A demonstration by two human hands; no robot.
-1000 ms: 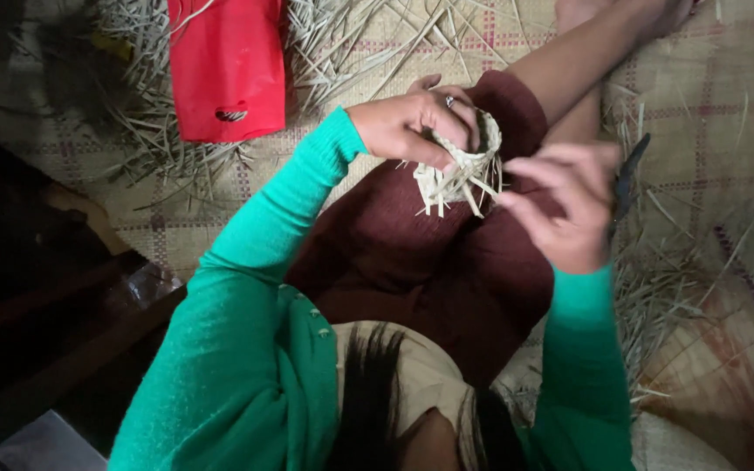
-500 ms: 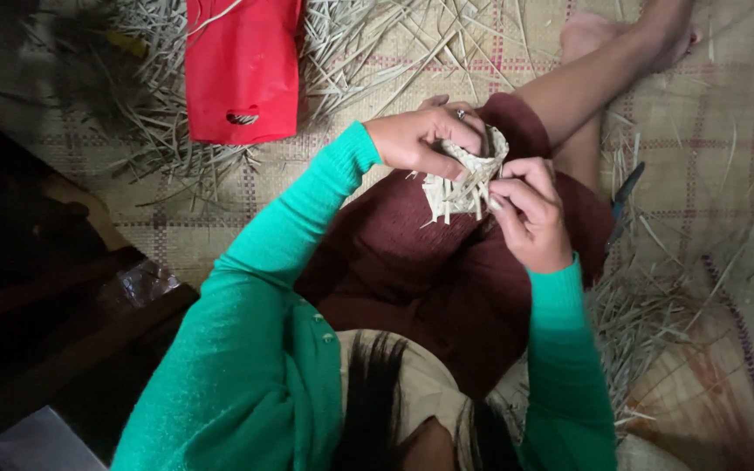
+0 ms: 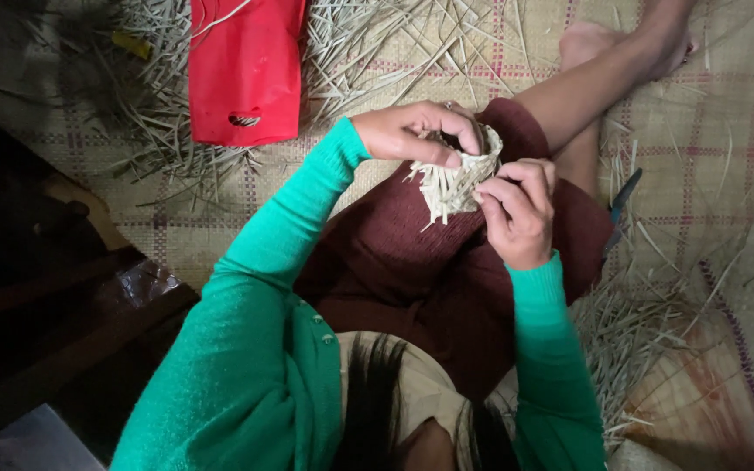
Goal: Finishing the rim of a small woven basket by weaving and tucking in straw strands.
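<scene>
A small woven straw basket [image 3: 460, 179], pale and unfinished, is held over the lap between both hands. The left hand [image 3: 416, 133] is closed over its upper rim, thumb on the near side and fingers curled over the far edge; this grip appears meant to steady the piece and keep its opening turned toward the worker. The right hand [image 3: 517, 214] is set against the basket's right flank, fingertips pinched together on what looks like a single strand at the wall; whether that strand is pulled or merely pressed cannot be told. Loose strip ends are seen fanning out from the basket's lower left side, below the left thumb, left free probably because they are not yet worked in.

The basket lies touching both hands, under the left and just left of the right fingertips, above the maroon skirt [image 3: 412, 279].

Beyond the left hand, a red plastic bag [image 3: 246, 70] lies flat on the woven mat [image 3: 717, 113], with scattered straw [image 3: 377, 44] around it, within reach. Right of the right hand, a dark-handled tool [image 3: 623, 196], likely scissors, rests on the mat beside the knee, apart from both hands. More straw lies below it.
</scene>
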